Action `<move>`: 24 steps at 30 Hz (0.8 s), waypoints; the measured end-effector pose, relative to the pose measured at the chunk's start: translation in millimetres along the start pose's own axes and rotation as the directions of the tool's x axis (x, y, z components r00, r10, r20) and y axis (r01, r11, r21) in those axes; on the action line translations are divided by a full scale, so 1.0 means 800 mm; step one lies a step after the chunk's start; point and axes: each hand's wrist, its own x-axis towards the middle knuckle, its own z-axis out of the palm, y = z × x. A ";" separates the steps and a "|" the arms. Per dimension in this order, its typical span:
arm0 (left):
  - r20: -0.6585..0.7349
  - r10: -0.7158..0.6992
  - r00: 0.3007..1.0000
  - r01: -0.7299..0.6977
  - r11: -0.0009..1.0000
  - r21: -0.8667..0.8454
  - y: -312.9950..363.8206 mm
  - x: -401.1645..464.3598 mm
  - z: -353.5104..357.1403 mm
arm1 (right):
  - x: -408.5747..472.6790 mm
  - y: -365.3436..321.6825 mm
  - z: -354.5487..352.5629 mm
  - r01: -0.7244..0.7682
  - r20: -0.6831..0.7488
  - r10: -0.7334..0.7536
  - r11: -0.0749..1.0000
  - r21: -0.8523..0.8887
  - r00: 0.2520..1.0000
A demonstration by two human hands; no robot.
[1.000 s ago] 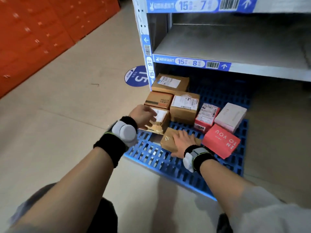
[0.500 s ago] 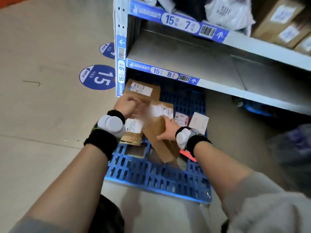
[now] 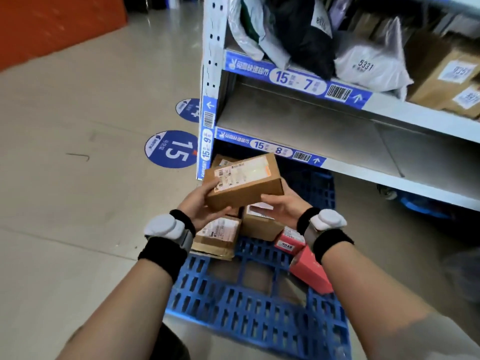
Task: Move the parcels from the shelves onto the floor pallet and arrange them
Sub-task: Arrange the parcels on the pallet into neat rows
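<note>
Gripping one brown parcel in both hands, left hand and right hand, mid-frame above the blue pallet; several boxes are sitting there already, bags are waiting on the shelf upper right.

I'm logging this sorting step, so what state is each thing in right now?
Held box: lifted above the pallet, label up, tilted.
Left hand: grips the box's left end.
Right hand: grips the box's right end.
Pallet: on the floor, near part bare.
Red box: lying on the pallet.
Shelf 15-8: bare where visible.
Shelf 15-7: loaded with bags and boxes.
</note>
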 end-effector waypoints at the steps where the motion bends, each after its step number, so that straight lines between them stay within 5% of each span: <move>1: -0.043 0.076 0.996 -0.074 0.997 0.032 0.001 0.001 0.000 | -0.001 -0.001 -0.004 0.005 -0.009 -0.005 0.998 0.058 1.000; 4: -0.131 0.189 0.973 -0.171 0.975 0.140 -0.011 0.001 -0.010 | 0.004 -0.004 -0.005 0.004 -0.120 0.008 0.995 0.099 0.993; 8: -0.093 0.229 0.969 -0.191 0.933 0.304 -0.028 -0.005 -0.015 | 0.022 0.012 0.006 -0.013 -0.252 -0.074 0.945 -0.327 0.965; 11: -0.092 0.158 0.983 -0.106 0.902 0.418 -0.028 -0.002 -0.021 | 0.019 0.029 -0.003 -0.087 -0.327 -0.078 0.884 -0.460 0.942; 14: -0.137 0.022 0.990 0.061 0.817 0.573 -0.023 -0.002 -0.047 | -0.004 0.049 -0.009 -0.268 -0.218 0.195 0.881 -0.391 0.956; 17: -0.159 -0.090 0.983 0.177 0.682 0.709 -0.019 -0.005 -0.072 | -0.022 0.079 -0.015 -0.503 -0.100 0.505 0.781 -0.371 0.857; 24: -0.309 -0.264 0.914 0.394 0.396 0.829 -0.040 -0.021 -0.117 | -0.005 0.156 -0.001 -0.652 -0.130 0.655 0.670 -0.355 0.744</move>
